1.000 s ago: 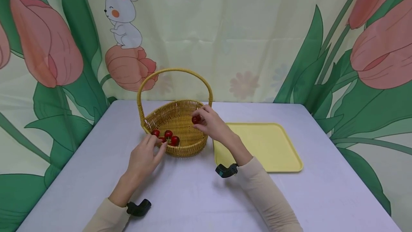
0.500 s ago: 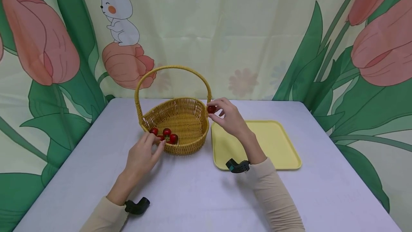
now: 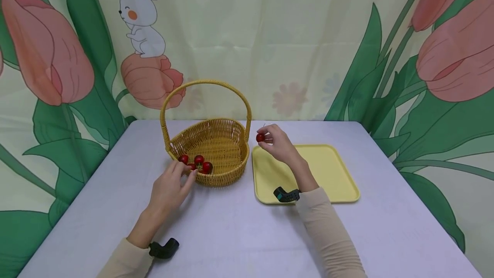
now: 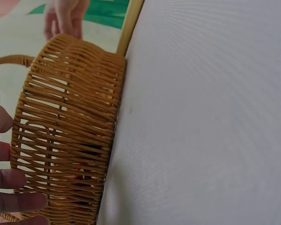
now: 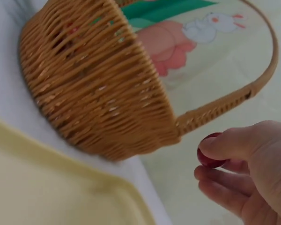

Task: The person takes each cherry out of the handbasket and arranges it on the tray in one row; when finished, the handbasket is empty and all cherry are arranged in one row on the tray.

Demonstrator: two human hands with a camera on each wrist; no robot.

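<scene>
My right hand (image 3: 279, 144) pinches a dark red cherry (image 3: 260, 137) between thumb and fingertips, raised just right of the wicker basket (image 3: 220, 179). A thin stem sticks up from the cherry. In the right wrist view, the cherry (image 5: 209, 151) sits under my thumb, apart from the basket. My left hand (image 3: 167, 188) holds the basket's front left rim; in the left wrist view some fingers (image 4: 18, 201) lie against the woven wall. Several more cherries (image 3: 207, 167) lie inside near that rim, partly hidden by my left hand.
A yellow tray (image 3: 324, 175) lies flat right of the basket, partly under my right forearm. The basket's tall handle (image 3: 208, 82) arches over it. A white cloth (image 3: 231, 231) covers the table; a printed curtain (image 3: 239, 33) hangs behind.
My right hand has carried the cherry rightward from over the basket, past its right rim, and lately a little lower. The left hand has kept its place at the rim.
</scene>
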